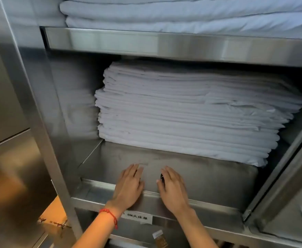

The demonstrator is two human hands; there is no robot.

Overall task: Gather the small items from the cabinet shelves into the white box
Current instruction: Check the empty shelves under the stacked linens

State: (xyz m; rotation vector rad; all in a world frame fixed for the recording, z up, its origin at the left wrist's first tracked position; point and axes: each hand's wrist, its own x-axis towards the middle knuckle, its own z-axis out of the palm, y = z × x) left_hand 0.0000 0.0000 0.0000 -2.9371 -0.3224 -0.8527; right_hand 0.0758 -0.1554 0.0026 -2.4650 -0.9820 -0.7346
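Cabinet (30,104): stainless steel
Shelf (209,176): stacked white linens (182,113) at back
Left hand (129,187): flat, fingers straight
Right hand (172,189): flat; small dark item (162,177) beneath the fingers

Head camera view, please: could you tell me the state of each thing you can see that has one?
Left hand: open, fingers flat on the steel shelf.
Right hand: open, flat on the shelf, a small dark item by its thumb.
Folded white sheets: stacked, set back on the shelf.
Thicker white bedding: folded, piled on the shelf above.
Cabinet door: open, at right.
Red string bracelet: on the left wrist.
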